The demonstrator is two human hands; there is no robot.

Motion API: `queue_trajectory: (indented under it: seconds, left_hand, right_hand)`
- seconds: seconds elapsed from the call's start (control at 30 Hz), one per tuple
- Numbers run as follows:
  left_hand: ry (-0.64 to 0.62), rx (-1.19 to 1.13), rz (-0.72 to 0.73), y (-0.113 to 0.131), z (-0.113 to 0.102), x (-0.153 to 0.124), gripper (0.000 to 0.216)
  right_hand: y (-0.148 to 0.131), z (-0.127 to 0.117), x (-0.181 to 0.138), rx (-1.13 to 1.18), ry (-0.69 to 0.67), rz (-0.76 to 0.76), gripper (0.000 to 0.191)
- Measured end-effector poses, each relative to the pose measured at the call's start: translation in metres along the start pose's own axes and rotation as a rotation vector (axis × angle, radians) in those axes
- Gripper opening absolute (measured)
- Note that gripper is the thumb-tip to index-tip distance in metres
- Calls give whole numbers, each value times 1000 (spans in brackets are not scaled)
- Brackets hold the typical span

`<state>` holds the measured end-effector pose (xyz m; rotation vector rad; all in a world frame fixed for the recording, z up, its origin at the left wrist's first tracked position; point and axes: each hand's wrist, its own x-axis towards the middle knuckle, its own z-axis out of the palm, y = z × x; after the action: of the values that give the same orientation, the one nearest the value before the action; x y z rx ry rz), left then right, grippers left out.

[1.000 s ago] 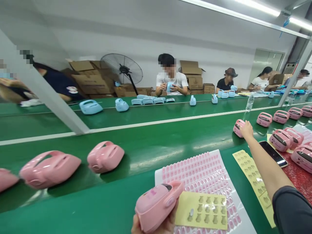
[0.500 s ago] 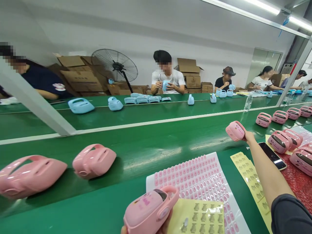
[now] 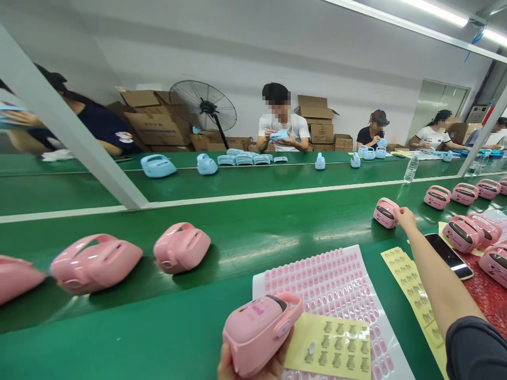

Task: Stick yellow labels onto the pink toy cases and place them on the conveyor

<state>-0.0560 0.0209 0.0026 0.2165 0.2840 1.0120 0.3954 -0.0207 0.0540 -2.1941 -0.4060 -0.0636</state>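
Green worktops (image 3: 130,332) stretch beneath a pale wall (image 3: 158,31). Taken as the clock's centre, one pink case (image 3: 251,330) sits tilted at the near edge in the left hand (image 3: 274,364), which is clasped around its underside. Just beside it at three o'clock, a yellow sticker sheet (image 3: 336,345) overlaps a pink sticker sheet (image 3: 312,277) spreading toward two. Well apart at two, the right hand (image 3: 406,218) pinches the handle end of another pink case (image 3: 384,214); whether that rests on the surface I cannot tell. Three more pink cases (image 3: 182,250) run from ten toward nine. Blue cases (image 3: 158,167) stand near eleven; a co-worker (image 3: 300,127) sits at twelve.
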Motion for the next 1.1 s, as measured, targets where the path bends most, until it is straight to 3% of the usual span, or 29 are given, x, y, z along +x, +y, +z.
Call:
queue_trajectory:
  seconds: [0.1,0.17,0.33,0.4,0.47,0.57,0.7,0.97,1.1]
  left_hand:
    - [-42,-19,24,-3,1,-1,60]
    - [-93,-30,47,-3,1,-1,62]
    - [-132,-72,1,6,-2,-2,57]
    - [-96,-76,-29,12,-1,-1,63]
    - [-64,-54,-8,18,2,1,73]
    - [-30,-18,76,24,9,2,81]
    - [-16,-30,96,24,15,3,78]
    - [-29,-51,28,17,9,4,61]
    - [-4,235,91,9,11,0,57]
  right_hand:
    - [-12,-11,-16,-29,25,-57,35]
    - [-23,-8,-42,-33,-30,-147,34]
    - [-49,26,-161,7,-428,-484,17]
    - [-61,39,-206,1,-628,-700,24]
    - [-75,50,-232,-79,-684,-850,31]
    - [-95,63,-234,-236,-577,-794,39]
    - [-96,70,-203,-322,-477,-589,45]
    - [-66,50,-181,-198,-542,-488,21]
    - [-81,33,-197,-10,-629,-500,17]
